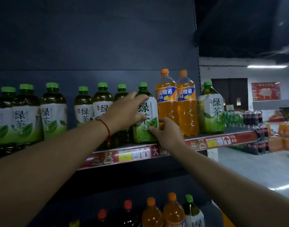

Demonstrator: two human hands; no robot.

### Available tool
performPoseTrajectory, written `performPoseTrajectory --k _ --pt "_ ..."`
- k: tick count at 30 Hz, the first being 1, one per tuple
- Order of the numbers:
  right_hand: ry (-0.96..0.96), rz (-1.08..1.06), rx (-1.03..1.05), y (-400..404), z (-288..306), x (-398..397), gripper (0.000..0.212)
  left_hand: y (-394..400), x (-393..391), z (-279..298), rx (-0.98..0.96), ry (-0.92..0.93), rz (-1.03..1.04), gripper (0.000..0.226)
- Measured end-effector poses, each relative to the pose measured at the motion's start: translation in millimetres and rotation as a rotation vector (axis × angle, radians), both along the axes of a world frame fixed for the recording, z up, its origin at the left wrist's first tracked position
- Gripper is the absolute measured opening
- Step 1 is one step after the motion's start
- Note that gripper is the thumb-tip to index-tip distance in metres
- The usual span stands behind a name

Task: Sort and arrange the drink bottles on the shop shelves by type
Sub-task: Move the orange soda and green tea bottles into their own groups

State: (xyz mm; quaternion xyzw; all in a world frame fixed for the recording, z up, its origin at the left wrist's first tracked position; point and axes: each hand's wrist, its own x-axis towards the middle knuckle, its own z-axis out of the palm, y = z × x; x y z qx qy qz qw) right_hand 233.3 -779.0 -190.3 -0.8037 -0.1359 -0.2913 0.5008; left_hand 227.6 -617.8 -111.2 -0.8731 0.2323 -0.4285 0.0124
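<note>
Held bottle: a green tea bottle (146,115) is standing upright at the front edge of the upper shelf (156,150), clear plastic with dark tea inside, a squared shoulder, a green ribbed cap and a glossy white-and-green leaf label.
Left hand: the left hand (124,112) is wrapping the upper left side of the green tea bottle, its fingers (140,97) curling over the shoulder and the thumb pressing on the label; a red cord bracelet (106,126) is sitting on the wrist.
Right hand: the right hand (166,132) is touching the lower right corner of the green tea bottle, fingers loosely bent with the tips on the label; whether it is truly gripping, I cannot tell.
Left of the held bottle: a row of matching green tea bottles (53,110) is filling the shelf, some partly hidden behind the left forearm.
Right of the held bottle: two orange soda bottles (177,104), tall, rounded and translucent with orange caps and blue labels, are standing just beside it, the nearer one touching or nearly so.
Beyond the sodas: a lone green tea bottle (210,108) is standing near the shelf's end.
Shelf edge: a red price strip (222,140) with yellow tags is running along the front.
Below the held bottle: the lower shelf is showing mixed bottle tops (165,208), red, orange and green capped.
</note>
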Motion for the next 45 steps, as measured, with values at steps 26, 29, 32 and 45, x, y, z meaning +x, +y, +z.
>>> performPoseTrajectory --k 26,29,32,45 --pt "-0.067 -0.578 -0.569 -25 139 23 0.097 -15 5 -38 -0.007 -0.008 0.135 0.123" --pt "-0.058 -0.553 -0.520 -28 139 27 0.098 -15 5 -38 -0.010 0.003 0.140 0.124" --pt "-0.072 -0.526 -0.492 -31 141 21 0.088 -16 3 -38 -0.015 0.011 0.150 0.123" --pt "-0.481 -0.101 -0.513 -60 71 -95 0.092 -38 -31 -51 -0.213 0.132 -0.195 0.114"
